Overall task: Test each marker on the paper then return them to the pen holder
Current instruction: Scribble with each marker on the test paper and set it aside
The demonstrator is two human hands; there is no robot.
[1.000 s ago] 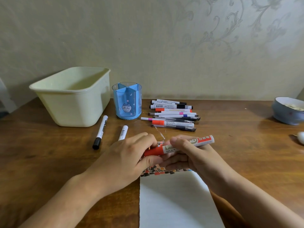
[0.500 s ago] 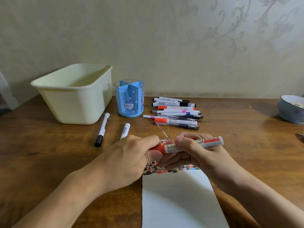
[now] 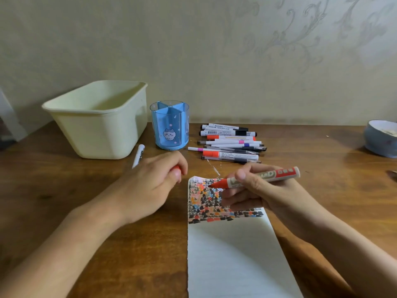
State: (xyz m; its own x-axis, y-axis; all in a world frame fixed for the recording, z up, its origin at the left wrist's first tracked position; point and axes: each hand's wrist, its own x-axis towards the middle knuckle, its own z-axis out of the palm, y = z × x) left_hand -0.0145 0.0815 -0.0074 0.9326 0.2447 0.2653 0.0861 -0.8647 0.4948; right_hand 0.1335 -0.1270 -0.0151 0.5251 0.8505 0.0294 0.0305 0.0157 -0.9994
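Since a second ago the hands have parted: the left hand (image 3: 150,186) now grips the red cap (image 3: 177,168) left of the paper (image 3: 232,254), and the right hand (image 3: 257,190) pinches the uncapped red marker (image 3: 257,177), tip over the scribbled patch. Beyond the right hand lies the pile of markers (image 3: 229,145). Beyond the left hand stand the blue pen holder (image 3: 169,130) and a cream tub (image 3: 96,121) on the worktop (image 3: 322,168).
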